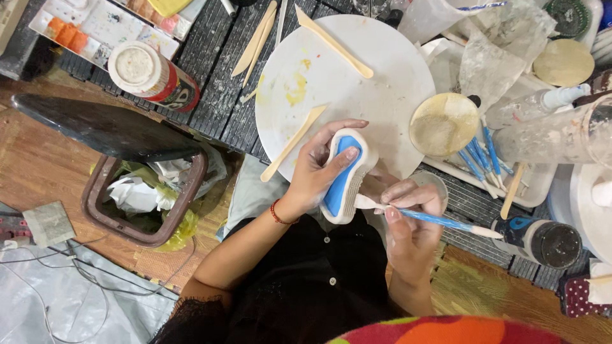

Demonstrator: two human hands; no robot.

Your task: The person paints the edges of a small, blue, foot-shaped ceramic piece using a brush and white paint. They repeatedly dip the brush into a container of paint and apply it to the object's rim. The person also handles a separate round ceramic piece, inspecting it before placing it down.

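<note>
Round white board lies behind blue-white clay piece, wooden tools alongside.

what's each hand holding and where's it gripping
Left hand grips the blue and white ribbed clay piece around its upper end. Right hand pinches a thin blue-handled brush near its tip end, touching the piece.

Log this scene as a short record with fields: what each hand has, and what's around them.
left hand: left hand holds a blue and white clay piece upright
right hand: right hand holds a blue-handled brush, tip at the piece's edge
behind: round white board with wooden tools
left side: bin with crumpled paper
right side: dark jar
</note>
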